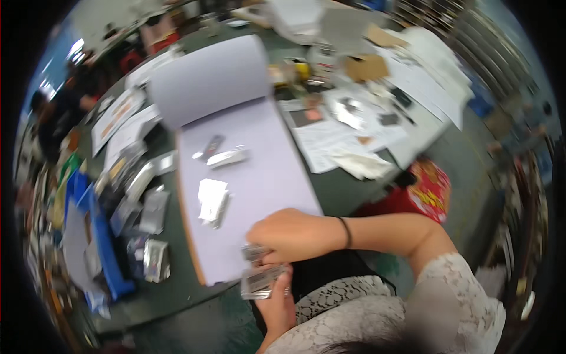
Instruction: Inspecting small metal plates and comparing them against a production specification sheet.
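At the near edge of a large white paper pad (253,177), my left hand (279,302) is closed around a stack of small clear plastic packets (259,283), thumb on top. Just above it, my right hand (298,234) has its fingers curled over one small silvery packet (253,253); its fingertips are partly hidden. On the pad lie a stack of white packets (213,200), another white packet (227,157) and a small grey one (213,146). Blur hides the packets' contents.
Left of the pad are several clear bags (154,211) and a blue bin (106,248). Papers (330,138), a cardboard box (365,68) and a white cloth (362,165) lie to the right. A red patterned bag (429,189) is beside my right forearm. People sit at the far left.
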{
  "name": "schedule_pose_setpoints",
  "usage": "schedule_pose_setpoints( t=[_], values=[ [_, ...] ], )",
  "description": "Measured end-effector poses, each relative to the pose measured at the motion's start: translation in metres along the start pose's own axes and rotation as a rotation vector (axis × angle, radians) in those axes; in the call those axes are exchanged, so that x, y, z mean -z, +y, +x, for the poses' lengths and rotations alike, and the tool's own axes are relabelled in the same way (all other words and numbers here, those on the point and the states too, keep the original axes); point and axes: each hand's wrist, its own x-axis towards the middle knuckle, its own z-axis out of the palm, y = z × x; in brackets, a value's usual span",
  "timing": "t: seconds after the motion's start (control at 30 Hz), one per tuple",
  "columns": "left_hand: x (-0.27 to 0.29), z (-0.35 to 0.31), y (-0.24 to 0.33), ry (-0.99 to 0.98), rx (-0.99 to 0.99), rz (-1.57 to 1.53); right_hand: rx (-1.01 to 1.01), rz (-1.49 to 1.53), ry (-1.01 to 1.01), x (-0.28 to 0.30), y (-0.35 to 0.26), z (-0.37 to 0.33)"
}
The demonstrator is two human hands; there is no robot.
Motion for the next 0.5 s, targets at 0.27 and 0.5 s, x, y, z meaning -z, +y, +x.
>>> schedule_pose_setpoints(
  t=[0.27, 0.5],
  values=[
    [0.005, 0.001, -0.008, -0.055, 0.098, -0.136, -0.097, 0.173, -0.108, 0.006, -0.009, 0.0],
    [0.01, 0.003, 0.007, -0.217, 0.096, -0.062, -0.17, 0.181, 0.131, 0.035, -0.026, 0.003]
  ],
)
